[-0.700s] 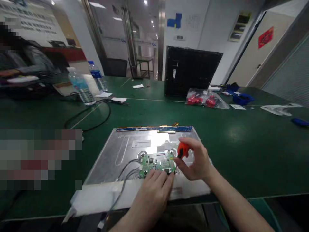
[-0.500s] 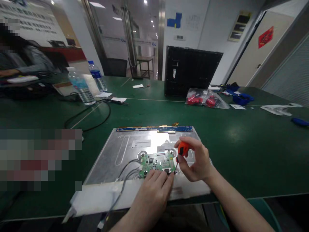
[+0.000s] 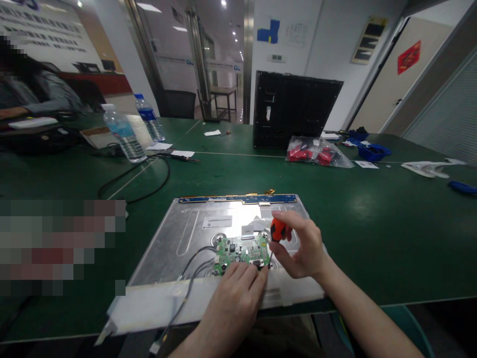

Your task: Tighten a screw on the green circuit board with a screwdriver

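The person's right hand (image 3: 301, 248) is curled around a little screwdriver (image 3: 278, 232) with an orange and black handle. The fingers are closed on the handle and the thumb sits below it. The screwdriver stands almost straight up, and its thin tip points down at the right edge of a small green circuit board (image 3: 242, 252). The left hand (image 3: 236, 293) lies flat and loose, not gripping anything, with its fingertips (image 3: 257, 275) pressing on the near edge of that green board. The board sits on the back of a big silver metal panel (image 3: 186, 238), which lies flat on the green table (image 3: 372, 209) close to the near edge. Grey wires (image 3: 194, 263) run from the left side of the board over the panel. Farther back on the table stand two water bottles (image 3: 122, 134), a black box-like frame (image 3: 294, 109) and a clear bag of red parts (image 3: 316, 153). Another person's sleeve (image 3: 40, 97) shows far off on the left.
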Tool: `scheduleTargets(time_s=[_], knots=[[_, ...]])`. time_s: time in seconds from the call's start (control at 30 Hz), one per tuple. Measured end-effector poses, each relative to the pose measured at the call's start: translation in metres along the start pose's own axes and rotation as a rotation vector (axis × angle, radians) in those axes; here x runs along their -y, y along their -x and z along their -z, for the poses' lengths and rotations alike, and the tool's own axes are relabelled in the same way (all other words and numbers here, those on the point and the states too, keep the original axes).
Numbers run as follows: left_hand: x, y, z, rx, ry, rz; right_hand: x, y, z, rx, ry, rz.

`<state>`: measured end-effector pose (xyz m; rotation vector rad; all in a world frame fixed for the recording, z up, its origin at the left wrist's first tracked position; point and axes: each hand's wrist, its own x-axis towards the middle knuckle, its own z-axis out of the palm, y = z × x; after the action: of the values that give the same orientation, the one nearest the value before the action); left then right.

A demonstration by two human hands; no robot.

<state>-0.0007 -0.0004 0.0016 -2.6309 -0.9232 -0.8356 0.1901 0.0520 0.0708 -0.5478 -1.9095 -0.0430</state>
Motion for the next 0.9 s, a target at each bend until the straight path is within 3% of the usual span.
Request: scheduleTargets(time_s=[0.47, 0.73, 0.9], knots=[[0.0005, 0.004, -0.0031, 0.04, 0.017, 0.004, -0.0001, 0.0058, -0.0014, -0.033, 0.078, -0.066], [0.0012, 0.0031, -0.0029, 0.025, 0.015, 0.001, 0.0002, 0.0069, 0.0009, 0.003, -0.034, -0.1], [0.0008, 0.0037, -0.003, 0.033, 0.012, 0.01, 0.0, 0.0071, -0.0023, -0.057, 0.022, -0.106]])
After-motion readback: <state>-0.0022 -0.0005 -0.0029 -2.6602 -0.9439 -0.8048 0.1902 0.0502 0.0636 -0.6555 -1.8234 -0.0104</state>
